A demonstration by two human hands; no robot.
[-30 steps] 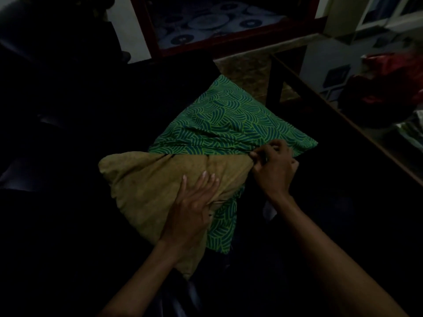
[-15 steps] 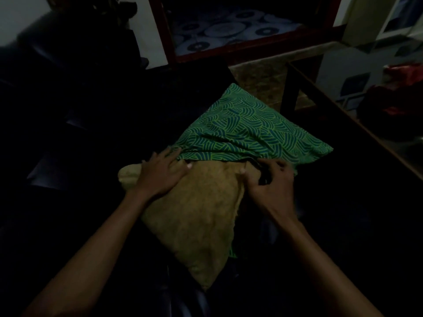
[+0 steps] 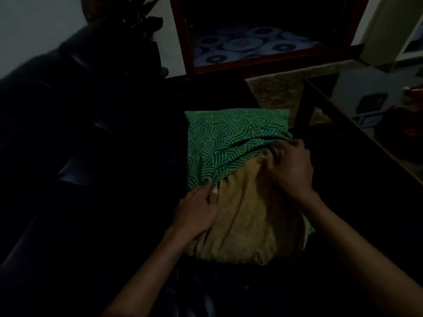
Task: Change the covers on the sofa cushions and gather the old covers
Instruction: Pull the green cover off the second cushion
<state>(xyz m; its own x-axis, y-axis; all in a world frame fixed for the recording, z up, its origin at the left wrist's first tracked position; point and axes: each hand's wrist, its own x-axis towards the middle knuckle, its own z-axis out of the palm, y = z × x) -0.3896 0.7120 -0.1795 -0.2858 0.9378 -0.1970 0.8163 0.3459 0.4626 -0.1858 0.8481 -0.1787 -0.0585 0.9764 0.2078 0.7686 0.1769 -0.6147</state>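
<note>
1. The room is very dark, so only the middle of the head view reads clearly.
2. A tan cushion (image 3: 247, 223) lies on the seat of a dark sofa (image 3: 96, 156), in front of the person and slightly to the right of centre.
3. A green cover with a wave pattern (image 3: 231, 143) is pulled over the far half of the cushion; the near half of the cushion is bare.
4. The open edge of the cover runs slanted across the cushion, from the lower left up to the right.
5. The left hand (image 3: 196, 213) rests on the left side of the cushion, and its fingertips pinch the lower left corner of the cover's edge (thumb and forefinger are close together there).
6. The right hand (image 3: 290, 168) is at the upper right part of the same edge; its fingers are curled on the bunched fabric, but this hand is blurred, so I cannot tell exactly how each finger lies.
7. A small strip of green cloth also shows below the right forearm, at the right side of the cushion.
8. To the right stands a dark wooden table (image 3: 357, 133), and something red (image 3: 412, 131) lies on it.
9. Behind the sofa is a red-framed opening (image 3: 263, 62) with a cloth of round patterns inside.
</note>
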